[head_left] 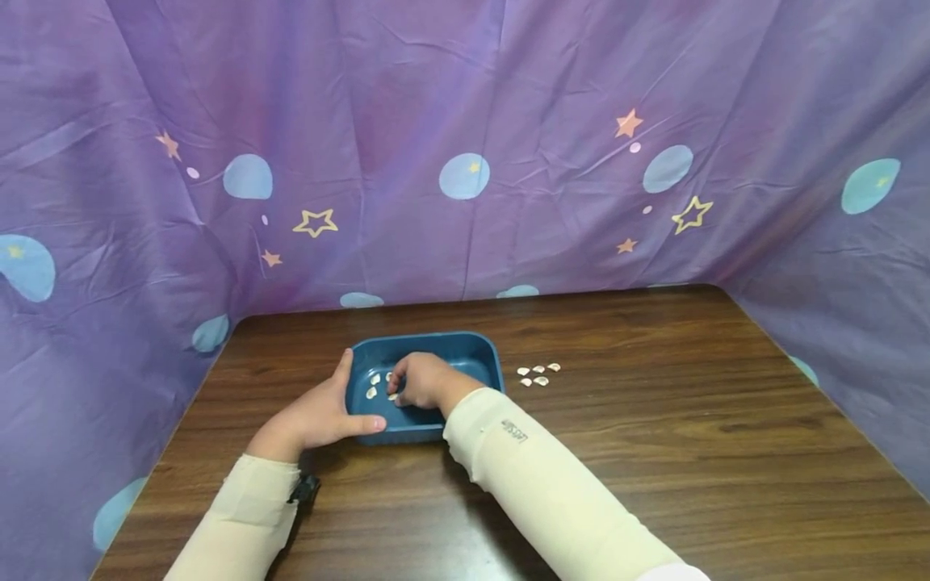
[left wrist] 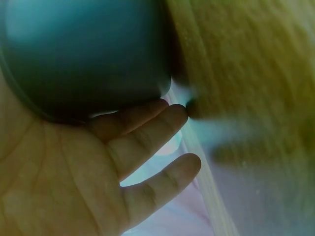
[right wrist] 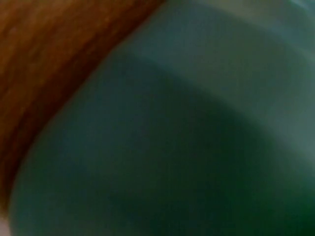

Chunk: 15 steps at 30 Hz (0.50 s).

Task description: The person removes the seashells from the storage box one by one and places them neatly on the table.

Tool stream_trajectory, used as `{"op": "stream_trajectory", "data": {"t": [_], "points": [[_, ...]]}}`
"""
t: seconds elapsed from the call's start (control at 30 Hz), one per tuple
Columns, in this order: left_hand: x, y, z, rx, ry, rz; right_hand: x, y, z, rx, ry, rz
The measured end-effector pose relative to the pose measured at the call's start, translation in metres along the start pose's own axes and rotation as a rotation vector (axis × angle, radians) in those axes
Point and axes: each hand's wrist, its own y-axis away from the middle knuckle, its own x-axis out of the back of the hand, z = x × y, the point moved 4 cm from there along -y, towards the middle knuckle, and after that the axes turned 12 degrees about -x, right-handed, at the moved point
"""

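A blue plastic tray [head_left: 472,343] stands on the table, holding several small whitish seashells [head_left: 372,393] near its left end. My left hand [head_left: 320,415] rests against that end, thumb along the near rim and the other fingers stretched beside the wall. In the left wrist view, its palm and fairly straight fingers [left wrist: 157,184] lie against the dark tray wall [left wrist: 88,64]. Inside the tray, my right hand [head_left: 427,381] points down with bent fingers, pinching a small shell [head_left: 393,397] at the fingertips. The right wrist view shows only the blurred tray [right wrist: 162,128], with no fingers.
Several more shells [head_left: 539,369] lie in two short rows on the brown wooden table [head_left: 654,420], right of the tray. A purple curtain [head_left: 407,105] with stars and blue spots hangs behind the table and at both sides.
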Motion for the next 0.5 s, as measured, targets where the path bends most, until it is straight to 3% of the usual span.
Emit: {"op": "stream_trajectory", "data": {"t": [0.5], "points": [[-0.0015,-0.0018,-0.0031,-0.001,0.001,0.011,-0.0008,0.0010,-0.0010,0.023,0.033,0.018]]}}
